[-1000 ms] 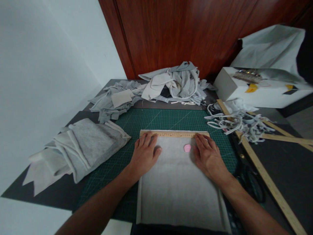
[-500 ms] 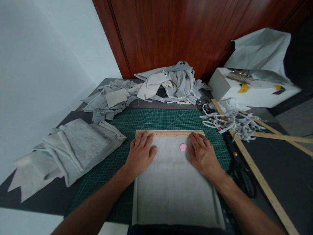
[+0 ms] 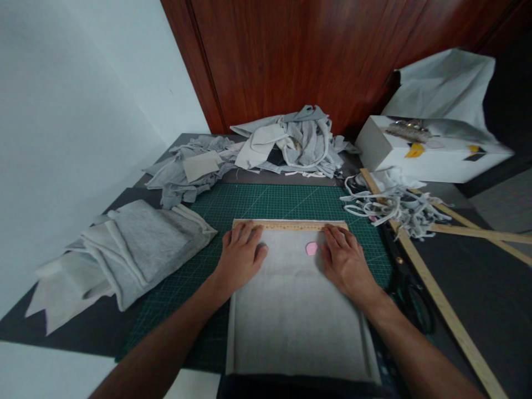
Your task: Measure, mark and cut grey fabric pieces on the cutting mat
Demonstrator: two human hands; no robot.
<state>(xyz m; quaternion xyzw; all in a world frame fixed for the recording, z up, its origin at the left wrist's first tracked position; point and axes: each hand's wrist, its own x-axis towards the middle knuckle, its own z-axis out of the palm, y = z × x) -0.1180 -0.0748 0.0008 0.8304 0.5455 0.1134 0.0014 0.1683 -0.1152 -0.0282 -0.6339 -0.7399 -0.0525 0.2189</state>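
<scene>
A light grey cloth piece [image 3: 295, 310] lies flat on the green cutting mat [image 3: 291, 199]. Along its far edge runs a short wooden ruler [image 3: 291, 225]. My left hand [image 3: 239, 257] lies with fingers apart over the ruler's left end and the cloth. Over the right end rests my right hand [image 3: 344, 257], fingers spread, their tips on the ruler. Neither hand grips anything. A pink chalk piece [image 3: 311, 248] sits on the cloth, just left of my right hand.
Folded grey cloth [image 3: 145, 244] lies at the left. Fabric scraps [image 3: 286, 141] are heaped at the back. At the right are tangled cords [image 3: 401, 208], a long wooden ruler [image 3: 444, 310], black scissors [image 3: 411, 299] and a white box [image 3: 432, 149].
The camera view has shifted slightly. Both hands stay on the ruler and cloth, with no clear movement of either.
</scene>
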